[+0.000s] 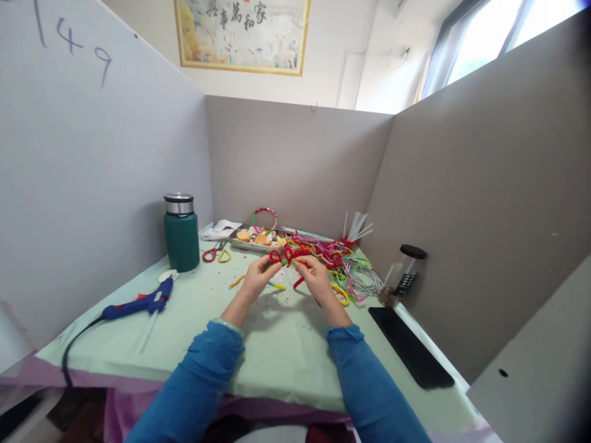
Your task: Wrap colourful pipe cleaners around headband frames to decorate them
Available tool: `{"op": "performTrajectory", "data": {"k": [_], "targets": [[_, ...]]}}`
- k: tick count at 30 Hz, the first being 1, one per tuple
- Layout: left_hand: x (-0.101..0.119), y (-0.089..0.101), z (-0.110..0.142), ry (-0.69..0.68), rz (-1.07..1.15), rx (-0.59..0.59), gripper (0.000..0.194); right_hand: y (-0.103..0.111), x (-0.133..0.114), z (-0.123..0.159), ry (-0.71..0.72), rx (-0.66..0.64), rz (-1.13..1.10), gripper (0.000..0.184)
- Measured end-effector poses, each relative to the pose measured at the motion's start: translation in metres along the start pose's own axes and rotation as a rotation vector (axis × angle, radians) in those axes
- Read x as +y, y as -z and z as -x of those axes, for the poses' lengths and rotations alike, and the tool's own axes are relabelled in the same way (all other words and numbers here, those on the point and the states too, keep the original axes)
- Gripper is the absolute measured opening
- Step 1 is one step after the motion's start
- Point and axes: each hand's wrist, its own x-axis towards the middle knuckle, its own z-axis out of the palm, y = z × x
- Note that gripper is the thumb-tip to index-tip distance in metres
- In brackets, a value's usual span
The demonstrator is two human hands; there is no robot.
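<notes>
**While the left hand [259, 275] and the right hand [316, 278] are pinching a looped stem piece [276, 256], fuzzy stems [330, 249] are spreading over a pale green cover [286, 360]**

At the far left, a pale partition [92, 141] is bearing the handwritten digits 149 [71, 43]. Below it, a blue glue gun [132, 307] is lying on the cover, its black cord [69, 347] running over the near edge. A teal bottle [181, 243] is standing upright behind the gun, and scissors [210, 255] with red and yellow handles are lying to its right. Farther along, a metal tray [249, 246] is holding orange and white pieces, with a ring [276, 219] standing up at its back. Above the back partition [295, 160], a gold-framed picture [244, 40] is hanging on the wall. To the right, the stems are heaping up near clear sticks [356, 227] and a grey coil [364, 278]. A black-lidded jar [406, 274] is standing near the right partition [471, 215], a dark flat object [410, 347] is lying nearer, and a window [480, 43] is glowing above.

Both hands are closing thumb against fingers, leaving hardly any gap. The left is gripping the piece's left side, the right its right side; 2 red loops are rising between them, above a green part, in front of the tray and stems.
</notes>
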Motion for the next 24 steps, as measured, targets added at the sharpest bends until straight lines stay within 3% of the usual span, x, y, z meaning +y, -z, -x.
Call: {"op": "performTrajectory", "data": {"k": [4, 8, 11, 17, 24], "targets": [[-0.001, -0.003, 0.001, 0.066, -0.01, 0.005, 0.035, 0.003, 0.0, 0.001, 0.166, -0.013, 0.144, 0.013], [-0.004, -0.003, 0.001, 0.005, -0.08, 0.027, 0.026, 0.002, -0.007, 0.004, 0.208, -0.037, 0.191, 0.013], [-0.004, -0.003, 0.002, -0.077, -0.108, 0.039, 0.031, -0.001, -0.013, 0.006, 0.191, -0.038, 0.139, 0.015], [-0.004, -0.004, 0.004, -0.193, -0.218, -0.059, 0.026, -0.004, -0.019, 0.006, 0.093, 0.013, -0.036, 0.013], [-0.007, -0.006, 0.006, -0.201, -0.248, -0.127, 0.034, -0.003, -0.022, 0.006, -0.031, -0.077, -0.218, 0.017]]}}
